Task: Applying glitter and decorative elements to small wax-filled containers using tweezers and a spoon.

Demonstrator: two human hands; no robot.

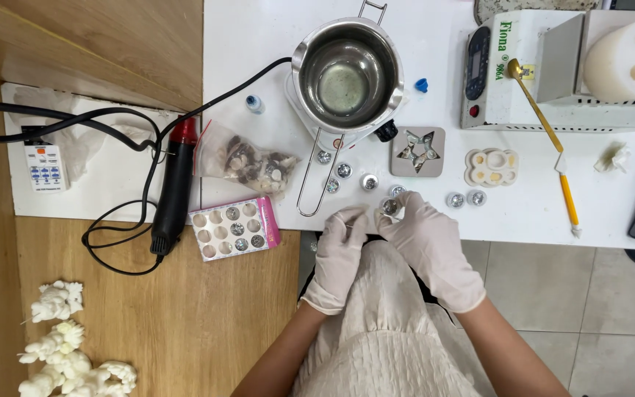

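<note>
White-gloved right hand (pixel 429 242) pinches a small glitter jar (pixel 389 206) at the tabletop (pixel 523 220) edge; left hand (pixel 341 246) close beside, grip loosely curled, holding nothing visible. Likely opening the jar; next calls for a steady twist, spill-free.

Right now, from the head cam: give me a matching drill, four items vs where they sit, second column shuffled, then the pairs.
Things:
1. metal pot
2. heat gun
3. small round jar
4. gold spoon

Places:
A. lying across the gap between the two white surfaces, beside the bag of shells
B. held in the fingers of the gloved right hand
C. resting against the white machine
D. on the white table, behind the star mould

Pairs: 1-D, 2-A, 3-B, 4-C
</note>
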